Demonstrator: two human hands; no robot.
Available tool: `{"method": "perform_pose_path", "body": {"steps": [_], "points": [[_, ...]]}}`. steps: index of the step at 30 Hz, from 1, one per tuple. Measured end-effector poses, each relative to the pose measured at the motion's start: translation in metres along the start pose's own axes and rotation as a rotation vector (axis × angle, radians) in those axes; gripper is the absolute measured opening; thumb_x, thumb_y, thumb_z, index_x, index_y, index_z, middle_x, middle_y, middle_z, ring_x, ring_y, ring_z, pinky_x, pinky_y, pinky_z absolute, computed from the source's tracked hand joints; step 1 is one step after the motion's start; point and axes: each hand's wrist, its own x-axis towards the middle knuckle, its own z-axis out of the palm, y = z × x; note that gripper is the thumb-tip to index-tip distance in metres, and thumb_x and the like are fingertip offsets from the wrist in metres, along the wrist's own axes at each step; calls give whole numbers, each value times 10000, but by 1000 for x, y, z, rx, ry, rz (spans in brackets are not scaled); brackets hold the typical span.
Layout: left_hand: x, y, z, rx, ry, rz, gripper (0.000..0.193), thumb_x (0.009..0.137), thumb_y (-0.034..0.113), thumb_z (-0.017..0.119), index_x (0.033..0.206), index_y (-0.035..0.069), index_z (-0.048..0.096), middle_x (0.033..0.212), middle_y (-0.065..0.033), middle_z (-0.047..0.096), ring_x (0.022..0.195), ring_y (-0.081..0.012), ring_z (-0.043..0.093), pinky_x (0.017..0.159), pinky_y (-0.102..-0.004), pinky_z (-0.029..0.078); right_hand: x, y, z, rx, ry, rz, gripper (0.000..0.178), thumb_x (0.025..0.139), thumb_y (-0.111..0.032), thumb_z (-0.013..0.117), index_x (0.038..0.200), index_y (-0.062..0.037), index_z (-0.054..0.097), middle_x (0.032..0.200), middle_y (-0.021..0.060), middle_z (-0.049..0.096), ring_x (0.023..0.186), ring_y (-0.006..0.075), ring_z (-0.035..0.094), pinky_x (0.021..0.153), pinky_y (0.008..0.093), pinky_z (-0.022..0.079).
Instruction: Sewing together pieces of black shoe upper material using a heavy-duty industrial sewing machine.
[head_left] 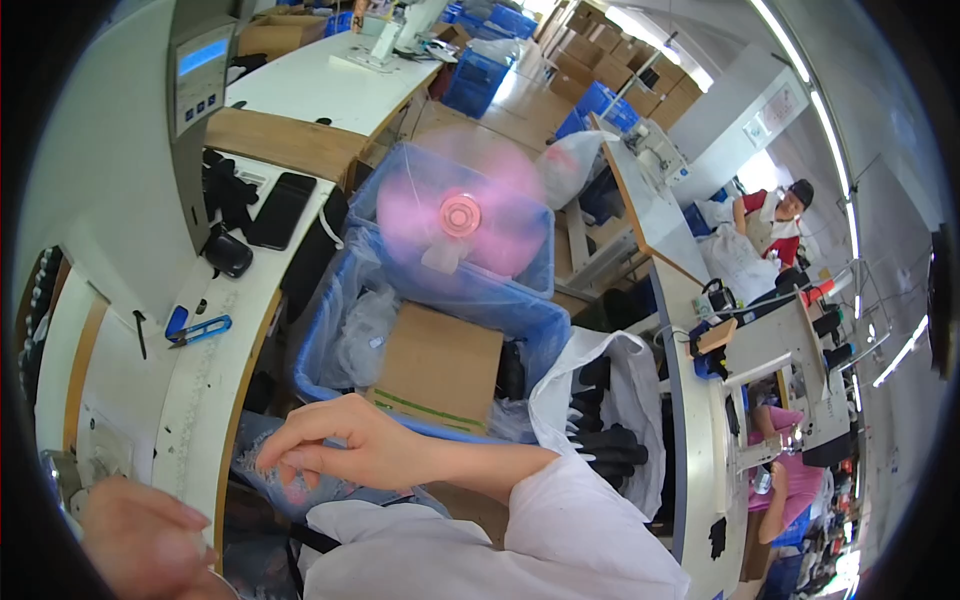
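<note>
My right hand (352,438) hangs over my lap in front of a blue crate. Its fingers are loosely bent and apart, with nothing visible in them. My left hand (135,535) is at the lower left, by the front of the white machine table. Motion blurs its fingers, so I cannot tell whether it holds anything. On the table beyond it lie blue thread snips (203,331), a rounded black case (228,250), a black phone (283,211) and some black gloves (226,188).
A plastic-lined blue crate (305,350) holds a cardboard piece (440,362). Behind it, a pink fan (460,214) spins before another blue crate (395,168). A white sack (645,400) of dark gloves (605,445) stands right. People sit at machines farther right.
</note>
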Motion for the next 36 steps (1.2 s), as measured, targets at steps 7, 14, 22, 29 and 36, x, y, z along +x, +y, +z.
{"method": "perform_pose_path", "body": {"steps": [7, 14, 22, 29, 36], "points": [[-72, -93, 76, 202, -332, -12, 319, 792, 46, 754, 1104, 31, 688, 791, -52, 675, 535, -241, 525, 576, -397, 401, -35, 102, -32, 74, 305, 383, 221, 993, -94, 596, 1170, -40, 717, 970, 101, 699, 748, 158, 661, 707, 296, 539], [-175, -174, 80, 295, -721, -247, 144, 862, 151, 733, 993, 92, 718, 829, -92, 680, 731, -322, 660, 654, -432, 498, -126, 201, -87, -983, 466, 359, 383, 948, -268, 687, 1282, -84, 652, 1136, 128, 625, 1097, 344, 596, 972, 443, 483], [-174, -192, 81, 346, -728, -354, 78, 858, 149, 729, 898, 83, 722, 846, -77, 688, 793, -304, 678, 695, -436, 528, -161, 260, -84, -872, 321, 600, 432, 973, -389, 651, 1269, -76, 677, 1205, 168, 676, 1145, 361, 626, 993, 449, 485], [-164, -188, 104, 233, -842, -262, 93, 838, 145, 749, 883, 66, 730, 835, -86, 671, 841, -314, 650, 762, -418, 518, -165, 303, -149, -454, 461, 888, 364, 985, -313, 650, 1201, -28, 718, 1120, 172, 751, 1054, 300, 714, 934, 404, 532], [-175, -198, 103, 210, -929, -307, 82, 850, 176, 731, 881, 100, 730, 868, -57, 670, 871, -291, 638, 816, -415, 493, -300, 343, -199, -859, 845, 923, 359, 890, -190, 714, 1208, -24, 711, 1108, 182, 743, 1002, 319, 710, 898, 403, 543]]}}
